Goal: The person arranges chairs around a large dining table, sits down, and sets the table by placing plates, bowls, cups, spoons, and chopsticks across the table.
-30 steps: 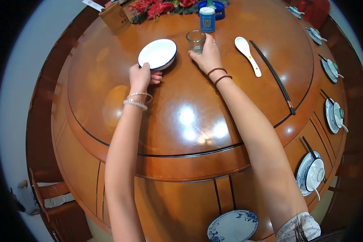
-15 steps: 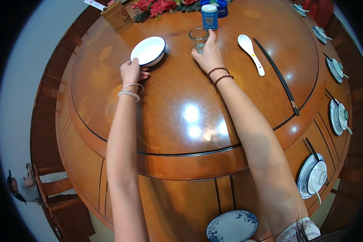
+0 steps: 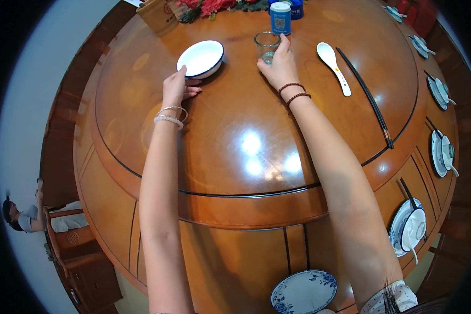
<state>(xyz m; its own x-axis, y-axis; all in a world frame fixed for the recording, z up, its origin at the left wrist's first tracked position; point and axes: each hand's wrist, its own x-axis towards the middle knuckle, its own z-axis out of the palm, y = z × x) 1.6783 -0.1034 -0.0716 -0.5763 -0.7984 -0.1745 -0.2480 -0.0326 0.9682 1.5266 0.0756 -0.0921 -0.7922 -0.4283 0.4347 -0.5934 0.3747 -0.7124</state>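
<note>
My left hand [image 3: 178, 86] grips the near left rim of a white bowl [image 3: 200, 57] with a dark blue edge, thumb on the rim and fingers beneath it. The bowl is slightly tilted. To its right, my right hand [image 3: 280, 65] holds a clear glass [image 3: 267, 44] between thumb and fingers, on the raised round wooden turntable [image 3: 230, 115]. A white spoon [image 3: 334, 68] lies right of that hand, and black chopsticks [image 3: 366, 97] lie beyond the spoon. Just behind the glass stands a blue container with a white lid [image 3: 280, 21].
A patterned plate [image 3: 304, 292] sits at the near table edge. Several place settings with a bowl [image 3: 413, 228] line the right side. Red flowers [image 3: 217, 6] and a wooden container [image 3: 157, 15] are at the back. A person [image 3: 26, 214] is at the far left.
The bowl in my left hand has shifted left, then back right. My right hand stays around the glass. The view has shifted slightly, and more of the person at far left shows.
</note>
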